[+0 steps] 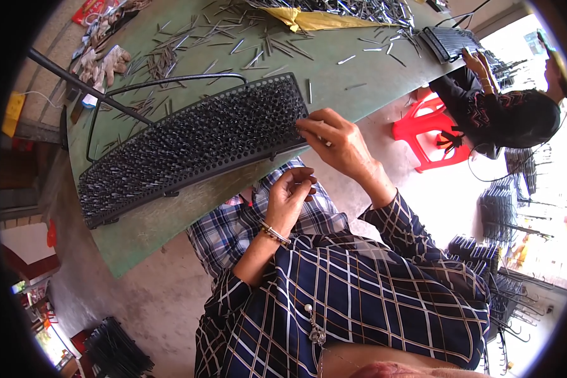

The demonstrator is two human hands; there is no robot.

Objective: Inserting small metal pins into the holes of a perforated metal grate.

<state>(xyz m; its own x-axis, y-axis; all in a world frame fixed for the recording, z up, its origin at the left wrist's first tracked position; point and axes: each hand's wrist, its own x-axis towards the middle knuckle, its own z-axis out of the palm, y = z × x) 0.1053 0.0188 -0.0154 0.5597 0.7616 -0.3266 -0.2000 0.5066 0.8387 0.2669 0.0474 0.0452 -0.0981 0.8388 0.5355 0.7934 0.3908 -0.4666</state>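
Observation:
A long black perforated rack (195, 135), packed with thin upright dark metal pieces, lies slantwise on the green table (337, 94). At its right end my right hand (339, 142) has thumb and fingertips pinched together. They meet close to the holes along the edge; what they hold is too small to make out. Lower and nearer my body, off the rack's near side, my left hand (290, 196) is curled with thumb against fingers. Whatever sits between those fingertips cannot be made out.
Loose metal strips (164, 60) are scattered behind the rack, with a larger heap on yellow sheeting (321, 20). A black bar (88, 85) juts out at left beside work gloves (110, 63). At right, another person (504, 113) handles a similar rack (447, 43) near a red stool (428, 132).

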